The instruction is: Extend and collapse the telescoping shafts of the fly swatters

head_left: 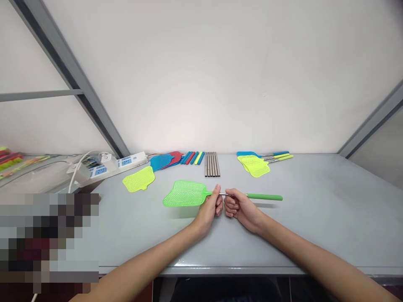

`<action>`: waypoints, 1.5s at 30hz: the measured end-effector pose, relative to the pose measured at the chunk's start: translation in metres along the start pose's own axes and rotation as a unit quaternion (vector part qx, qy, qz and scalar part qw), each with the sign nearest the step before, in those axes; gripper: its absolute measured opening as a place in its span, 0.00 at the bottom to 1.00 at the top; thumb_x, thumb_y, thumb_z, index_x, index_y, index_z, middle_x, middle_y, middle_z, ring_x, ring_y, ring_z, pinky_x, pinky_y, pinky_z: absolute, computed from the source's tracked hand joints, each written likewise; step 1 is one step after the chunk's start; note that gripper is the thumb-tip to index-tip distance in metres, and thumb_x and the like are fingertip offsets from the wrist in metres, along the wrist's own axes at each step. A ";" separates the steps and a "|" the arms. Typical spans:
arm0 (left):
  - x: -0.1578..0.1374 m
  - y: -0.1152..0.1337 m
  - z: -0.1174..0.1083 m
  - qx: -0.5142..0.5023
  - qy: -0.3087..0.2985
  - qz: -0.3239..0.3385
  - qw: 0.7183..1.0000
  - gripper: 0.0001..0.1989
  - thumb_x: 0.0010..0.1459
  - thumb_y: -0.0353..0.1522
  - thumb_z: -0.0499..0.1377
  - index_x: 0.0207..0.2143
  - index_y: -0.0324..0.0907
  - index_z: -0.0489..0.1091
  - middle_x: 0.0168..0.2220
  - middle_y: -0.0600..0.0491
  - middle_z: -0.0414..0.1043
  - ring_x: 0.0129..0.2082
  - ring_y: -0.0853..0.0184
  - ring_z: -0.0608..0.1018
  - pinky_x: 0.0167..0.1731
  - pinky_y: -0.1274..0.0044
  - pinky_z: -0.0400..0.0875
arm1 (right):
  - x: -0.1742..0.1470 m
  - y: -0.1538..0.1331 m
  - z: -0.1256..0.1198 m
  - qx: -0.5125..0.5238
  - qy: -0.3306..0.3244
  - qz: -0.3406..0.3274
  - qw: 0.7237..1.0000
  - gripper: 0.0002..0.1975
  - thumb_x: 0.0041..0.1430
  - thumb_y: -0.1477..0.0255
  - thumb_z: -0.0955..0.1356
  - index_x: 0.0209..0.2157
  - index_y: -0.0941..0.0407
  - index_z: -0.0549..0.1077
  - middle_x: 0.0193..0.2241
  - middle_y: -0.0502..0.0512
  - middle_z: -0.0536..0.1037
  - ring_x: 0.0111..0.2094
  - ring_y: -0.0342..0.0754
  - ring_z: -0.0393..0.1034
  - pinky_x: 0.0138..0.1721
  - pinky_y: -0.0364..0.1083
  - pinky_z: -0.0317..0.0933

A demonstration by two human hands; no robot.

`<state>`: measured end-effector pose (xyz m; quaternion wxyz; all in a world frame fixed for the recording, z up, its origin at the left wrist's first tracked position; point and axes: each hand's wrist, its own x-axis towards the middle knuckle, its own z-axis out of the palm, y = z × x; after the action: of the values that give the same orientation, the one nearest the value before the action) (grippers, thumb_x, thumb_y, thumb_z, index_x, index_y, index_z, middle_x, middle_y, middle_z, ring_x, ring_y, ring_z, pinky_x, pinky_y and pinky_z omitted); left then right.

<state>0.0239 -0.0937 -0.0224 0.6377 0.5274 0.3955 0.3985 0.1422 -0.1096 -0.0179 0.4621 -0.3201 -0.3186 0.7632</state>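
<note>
A green fly swatter point(185, 193) is held level above the table, its mesh head to the left and its green grip to the right. My left hand point(211, 206) is closed round it just behind the head, thumb on top. Close beside it, my right hand point(237, 204) is closed on the metal rod, left of the green grip. A short stretch of bare rod shows between the two hands. Behind them stand out several metal tubes point(212, 164) lying side by side and a row of coloured grips point(192, 158).
Left of the grips lie blue point(161, 161) and red point(176, 156) swatter heads, with a yellow head point(139, 179) nearer. Whole swatters point(256, 165) lie back right. A power strip point(126, 161) with plugs and a cable runs along the grey table's point(315, 209) left side.
</note>
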 end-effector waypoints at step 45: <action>-0.002 0.006 0.000 -0.185 -0.072 -0.074 0.977 0.18 0.50 0.36 0.48 0.11 0.40 0.52 0.06 0.60 0.50 0.09 0.77 0.55 0.15 0.81 0.50 | -0.001 0.001 0.004 -0.075 -0.016 -0.028 0.997 0.19 0.52 0.63 0.60 0.13 0.58 0.57 0.10 0.44 0.49 0.14 0.38 0.46 0.19 0.41 0.40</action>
<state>0.0231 -0.0948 -0.0167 0.7787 0.3972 0.3059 0.3772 0.1390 -0.1118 -0.0162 0.4529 -0.3324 -0.3909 0.7291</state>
